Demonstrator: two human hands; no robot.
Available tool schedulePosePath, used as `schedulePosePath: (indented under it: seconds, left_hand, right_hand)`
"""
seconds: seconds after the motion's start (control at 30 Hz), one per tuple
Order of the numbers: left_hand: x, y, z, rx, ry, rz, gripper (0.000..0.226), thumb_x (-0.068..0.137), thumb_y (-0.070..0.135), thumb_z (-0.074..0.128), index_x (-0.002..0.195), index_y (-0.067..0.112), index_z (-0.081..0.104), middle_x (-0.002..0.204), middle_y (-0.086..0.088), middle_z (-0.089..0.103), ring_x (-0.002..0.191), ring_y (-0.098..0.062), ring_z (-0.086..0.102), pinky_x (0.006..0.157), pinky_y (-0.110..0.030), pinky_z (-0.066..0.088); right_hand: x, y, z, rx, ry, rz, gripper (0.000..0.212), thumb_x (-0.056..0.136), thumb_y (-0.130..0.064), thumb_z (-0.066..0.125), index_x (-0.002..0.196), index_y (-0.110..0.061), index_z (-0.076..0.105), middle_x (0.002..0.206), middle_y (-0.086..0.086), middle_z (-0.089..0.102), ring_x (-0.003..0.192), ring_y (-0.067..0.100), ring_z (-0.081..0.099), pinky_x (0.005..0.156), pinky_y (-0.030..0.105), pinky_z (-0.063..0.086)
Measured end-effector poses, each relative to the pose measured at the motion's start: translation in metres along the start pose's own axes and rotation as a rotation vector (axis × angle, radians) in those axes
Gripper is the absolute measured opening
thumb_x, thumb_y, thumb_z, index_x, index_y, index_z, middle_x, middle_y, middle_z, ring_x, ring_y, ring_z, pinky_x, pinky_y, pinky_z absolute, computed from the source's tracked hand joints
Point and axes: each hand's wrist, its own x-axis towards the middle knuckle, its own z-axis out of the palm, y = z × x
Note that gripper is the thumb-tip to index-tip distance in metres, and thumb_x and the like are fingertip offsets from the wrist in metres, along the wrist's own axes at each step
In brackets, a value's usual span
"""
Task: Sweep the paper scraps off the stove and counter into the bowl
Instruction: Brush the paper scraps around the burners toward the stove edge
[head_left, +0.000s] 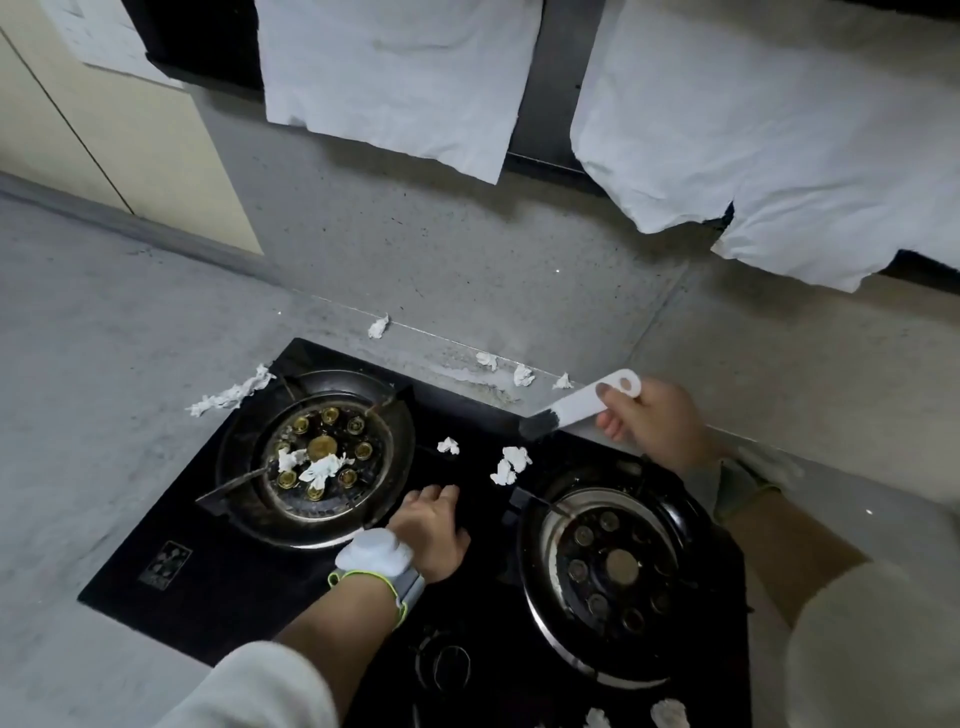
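Note:
My right hand (649, 423) grips a white-handled brush (576, 402); its dark bristles touch the back edge of the black stove (244, 587). A scrap clump (510, 464) lies just in front of the bristles, and a smaller scrap (448, 445) lies to its left. My left hand (434, 527) rests flat on the stove between the two burners, holding nothing. Scraps sit in the left burner (317, 465). More scraps lie on the counter behind the stove (523, 375), at its back left corner (231, 394) and at its front edge (669, 713). No bowl is in view.
The right burner (613, 566) holds no scraps. Grey counter (104, 364) surrounds the stove. White paper sheets (395, 78) hang over the wall behind. A cream cabinet (130, 145) stands at the far left.

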Motion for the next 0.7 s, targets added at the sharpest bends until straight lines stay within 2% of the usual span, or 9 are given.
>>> schedulePosePath:
  seconds: [0.07, 0.13, 0.2, 0.33, 0.4, 0.5, 0.6, 0.63, 0.7]
  left_hand:
    - [0.004, -0.001, -0.002, 0.077, -0.026, 0.017, 0.059, 0.089, 0.040, 0.052, 0.143, 0.017, 0.041, 0.141, -0.009, 0.051, 0.127, -0.033, 0.048, 0.106, -0.036, 0.041]
    - [0.009, 0.000, -0.006, 0.118, -0.054, 0.025, 0.061, 0.087, 0.042, 0.054, 0.142, 0.018, 0.041, 0.138, -0.010, 0.052, 0.125, -0.035, 0.050, 0.102, -0.037, 0.043]
    - [0.013, 0.000, -0.011, 0.141, -0.084, 0.021, 0.065, 0.086, 0.044, 0.056, 0.143, 0.019, 0.040, 0.137, -0.011, 0.052, 0.124, -0.036, 0.052, 0.100, -0.038, 0.045]
    - [0.018, 0.001, -0.020, 0.141, -0.174, 0.038, 0.075, 0.086, 0.046, 0.057, 0.150, 0.018, 0.030, 0.142, -0.013, 0.049, 0.127, -0.039, 0.052, 0.102, -0.041, 0.045]
    - [0.020, 0.001, -0.025, 0.135, -0.192, 0.029, 0.077, 0.086, 0.045, 0.058, 0.151, 0.017, 0.029, 0.142, -0.013, 0.049, 0.126, -0.040, 0.054, 0.101, -0.042, 0.048]
    - [0.022, 0.002, -0.031, 0.132, -0.196, 0.036, 0.070, 0.086, 0.043, 0.060, 0.145, 0.014, 0.035, 0.137, -0.014, 0.054, 0.123, -0.039, 0.057, 0.099, -0.040, 0.049]
    - [0.021, 0.002, -0.034, 0.155, -0.170, 0.056, 0.063, 0.085, 0.043, 0.060, 0.138, 0.012, 0.042, 0.132, -0.014, 0.057, 0.120, -0.038, 0.059, 0.096, -0.039, 0.049]
    - [0.020, 0.001, -0.034, 0.167, -0.167, 0.066, 0.063, 0.086, 0.042, 0.060, 0.138, 0.011, 0.042, 0.132, -0.014, 0.057, 0.120, -0.038, 0.059, 0.096, -0.038, 0.048]
    - [0.021, -0.002, -0.035, 0.175, -0.174, 0.091, 0.064, 0.087, 0.041, 0.059, 0.140, 0.010, 0.041, 0.132, -0.015, 0.057, 0.121, -0.038, 0.058, 0.096, -0.038, 0.047]
  right_hand:
    - [0.016, 0.004, -0.003, -0.075, 0.143, 0.045, 0.039, 0.091, -0.038, 0.054, 0.069, -0.011, 0.070, 0.069, 0.006, 0.072, 0.068, 0.026, 0.068, 0.075, 0.036, 0.053]
    - [0.031, 0.010, 0.002, -0.290, 0.236, 0.086, 0.039, 0.094, -0.039, 0.048, 0.087, -0.009, 0.071, 0.093, 0.017, 0.073, 0.089, 0.036, 0.066, 0.085, 0.041, 0.050]
    - [0.043, 0.012, 0.015, -0.401, 0.288, 0.130, 0.039, 0.098, -0.032, 0.044, 0.104, -0.001, 0.066, 0.109, 0.025, 0.067, 0.102, 0.042, 0.060, 0.089, 0.043, 0.045]
    - [0.054, 0.006, 0.038, -0.336, 0.381, 0.228, 0.043, 0.100, -0.029, 0.038, 0.108, 0.005, 0.063, 0.112, 0.029, 0.064, 0.105, 0.045, 0.059, 0.086, 0.042, 0.044]
    - [0.059, 0.002, 0.048, -0.331, 0.330, 0.220, 0.044, 0.100, -0.032, 0.037, 0.107, 0.004, 0.063, 0.111, 0.028, 0.065, 0.103, 0.044, 0.060, 0.084, 0.041, 0.045]
    - [0.059, -0.003, 0.052, -0.387, 0.122, 0.062, 0.036, 0.099, -0.033, 0.041, 0.102, -0.007, 0.065, 0.109, 0.021, 0.067, 0.101, 0.040, 0.061, 0.084, 0.040, 0.045]
    - [0.054, -0.002, 0.040, -0.284, -0.130, -0.077, 0.020, 0.092, -0.032, 0.052, 0.077, -0.027, 0.065, 0.083, 0.001, 0.069, 0.081, 0.024, 0.063, 0.082, 0.041, 0.050]
    - [0.052, 0.000, 0.034, -0.267, -0.192, -0.114, 0.019, 0.090, -0.031, 0.055, 0.075, -0.029, 0.066, 0.075, -0.004, 0.067, 0.073, 0.019, 0.060, 0.080, 0.043, 0.051]
    - [0.051, -0.001, 0.021, -0.168, -0.196, -0.110, 0.016, 0.088, -0.030, 0.059, 0.077, -0.024, 0.068, 0.069, 0.001, 0.069, 0.064, 0.017, 0.060, 0.078, 0.046, 0.054]
